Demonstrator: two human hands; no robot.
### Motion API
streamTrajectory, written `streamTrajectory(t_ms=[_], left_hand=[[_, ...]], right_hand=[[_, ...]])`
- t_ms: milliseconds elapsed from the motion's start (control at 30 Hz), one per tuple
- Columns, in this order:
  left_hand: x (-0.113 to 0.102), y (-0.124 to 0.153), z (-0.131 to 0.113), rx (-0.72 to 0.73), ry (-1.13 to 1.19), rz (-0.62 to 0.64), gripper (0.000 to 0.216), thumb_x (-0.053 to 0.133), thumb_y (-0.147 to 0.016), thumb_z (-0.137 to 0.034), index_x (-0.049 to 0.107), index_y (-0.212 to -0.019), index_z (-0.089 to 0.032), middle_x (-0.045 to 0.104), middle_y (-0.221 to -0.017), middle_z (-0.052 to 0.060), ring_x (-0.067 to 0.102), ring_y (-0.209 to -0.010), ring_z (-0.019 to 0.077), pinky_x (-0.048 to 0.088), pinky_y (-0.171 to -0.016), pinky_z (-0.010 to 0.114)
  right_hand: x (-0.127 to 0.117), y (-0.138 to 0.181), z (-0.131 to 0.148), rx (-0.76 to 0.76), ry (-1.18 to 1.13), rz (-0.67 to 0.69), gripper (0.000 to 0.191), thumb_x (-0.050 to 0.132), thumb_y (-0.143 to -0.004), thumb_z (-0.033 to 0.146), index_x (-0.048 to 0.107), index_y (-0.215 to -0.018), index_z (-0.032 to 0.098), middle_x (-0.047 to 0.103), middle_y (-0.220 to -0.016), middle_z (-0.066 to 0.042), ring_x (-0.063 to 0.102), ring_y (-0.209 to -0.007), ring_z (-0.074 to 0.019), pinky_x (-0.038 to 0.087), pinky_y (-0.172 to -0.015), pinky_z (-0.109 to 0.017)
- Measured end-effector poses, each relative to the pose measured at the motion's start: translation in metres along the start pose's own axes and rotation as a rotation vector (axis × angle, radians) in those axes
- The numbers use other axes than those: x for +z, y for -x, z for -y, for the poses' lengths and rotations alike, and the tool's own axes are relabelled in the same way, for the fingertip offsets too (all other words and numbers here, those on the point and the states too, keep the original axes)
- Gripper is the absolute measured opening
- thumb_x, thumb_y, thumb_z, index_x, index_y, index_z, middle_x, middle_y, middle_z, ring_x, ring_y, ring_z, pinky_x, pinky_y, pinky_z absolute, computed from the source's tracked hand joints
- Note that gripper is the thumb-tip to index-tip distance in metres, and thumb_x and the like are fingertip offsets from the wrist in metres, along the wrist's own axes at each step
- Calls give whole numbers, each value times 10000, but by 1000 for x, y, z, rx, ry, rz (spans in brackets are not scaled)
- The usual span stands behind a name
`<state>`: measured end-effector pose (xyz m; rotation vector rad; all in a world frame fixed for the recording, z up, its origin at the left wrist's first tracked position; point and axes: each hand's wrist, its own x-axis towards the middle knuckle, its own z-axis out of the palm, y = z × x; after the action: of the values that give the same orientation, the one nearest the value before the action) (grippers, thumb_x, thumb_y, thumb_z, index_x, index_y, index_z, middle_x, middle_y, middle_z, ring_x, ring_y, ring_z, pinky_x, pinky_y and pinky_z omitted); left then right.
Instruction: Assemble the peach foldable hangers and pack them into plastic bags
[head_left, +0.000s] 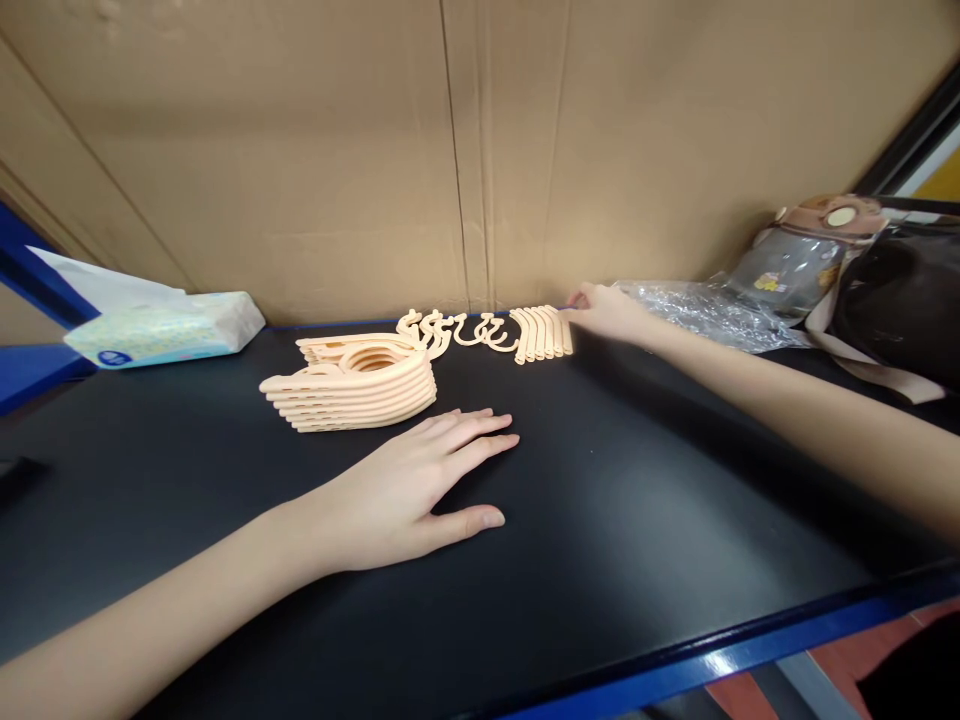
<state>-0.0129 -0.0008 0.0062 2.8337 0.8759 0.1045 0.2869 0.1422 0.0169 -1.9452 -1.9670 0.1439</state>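
My left hand (427, 485) lies palm down on the black table, fingers stretched and thumb apart, holding nothing. Just beyond it sits a neat stack of peach plastic folding-hanger bodies (360, 390). Behind and right of that stack lie several loose peach hanger hooks (480, 330). Further right is a row of curved peach hanger arms (536, 335), lined up side by side. At the right end of this row, my right hand (604, 312) has its fingers pinched together at the last arm; the fingertips are partly hidden.
A tissue pack (172, 330) stands at the back left. Crumpled clear plastic (712, 315), a transparent bottle with a brown lid (795, 255) and a dark bag (900, 300) are at the right. A cardboard wall (300, 170) rises behind the table's blue-edged top (645, 560).
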Motion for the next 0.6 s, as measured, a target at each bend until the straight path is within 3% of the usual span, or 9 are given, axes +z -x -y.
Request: streamTrajectory(t_ms=[167, 467, 600], left_hand=[[0, 0, 1, 18, 7, -8, 596, 435, -954, -564, 372, -1466, -266, 337, -1554, 53, 312, -1428, 295, 313, -1152, 507], [1, 0, 1, 29, 7, -26, 583, 448, -957, -545, 373, -1464, -267, 346, -1549, 59, 323, -1424, 289, 309, -1154, 498], [0, -1, 0, 26, 0, -18, 589, 441, -956, -554, 373, -1465, -265, 337, -1554, 55, 314, -1428, 284, 307, -1157, 491]], right_hand=[[7, -8, 2, 43, 57, 26, 417, 602, -807, 402, 637, -1133, 145, 689, -1135, -146, 631, -1035, -305, 474, -822, -383], [1, -8, -2, 71, 97, 4, 469, 516, -850, 519, 639, -1117, 153, 703, -1083, -148, 636, -1032, -313, 482, -815, -402], [2, -8, 2, 60, 112, 20, 490, 583, -810, 516, 630, -1142, 158, 694, -1120, -143, 630, -1049, -316, 483, -829, -396]])
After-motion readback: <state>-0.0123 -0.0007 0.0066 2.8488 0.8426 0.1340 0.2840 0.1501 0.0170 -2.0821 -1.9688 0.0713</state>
